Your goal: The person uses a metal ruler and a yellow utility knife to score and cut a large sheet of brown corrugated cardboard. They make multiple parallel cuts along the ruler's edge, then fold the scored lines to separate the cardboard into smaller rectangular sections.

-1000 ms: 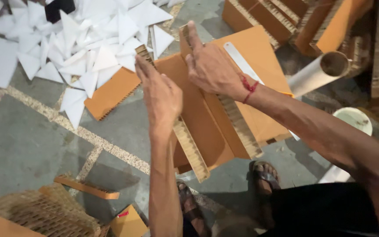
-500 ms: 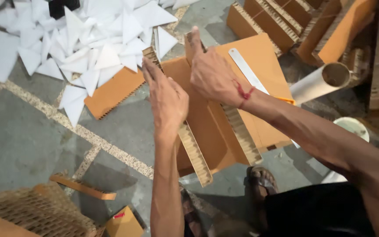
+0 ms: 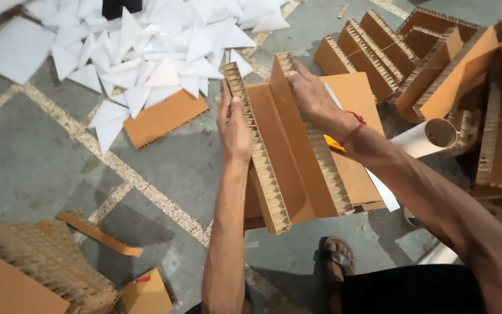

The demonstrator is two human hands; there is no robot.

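A brown honeycomb cardboard piece (image 3: 289,168), folded into a U-shaped channel, is held up in front of me. My left hand (image 3: 233,125) presses flat against its left wall, thumb on the honeycomb edge. My right hand (image 3: 315,99) grips the right wall near its far end. A red thread circles my right wrist. Under the channel lies a flat brown board (image 3: 355,174) with a white strip (image 3: 382,189) and an orange-yellow object (image 3: 333,143) peeking out.
A heap of white triangles (image 3: 146,52) covers the floor at top left, with a brown board (image 3: 164,116) beside it. Folded cardboard channels (image 3: 413,58) stack at top right near a white paper roll (image 3: 428,136). Honeycomb scraps (image 3: 36,261) lie bottom left. My sandalled foot (image 3: 335,259) is below.
Both hands have folded the cardboard's side walls upright, so the flat piece now forms a channel. The view has shifted slightly left.
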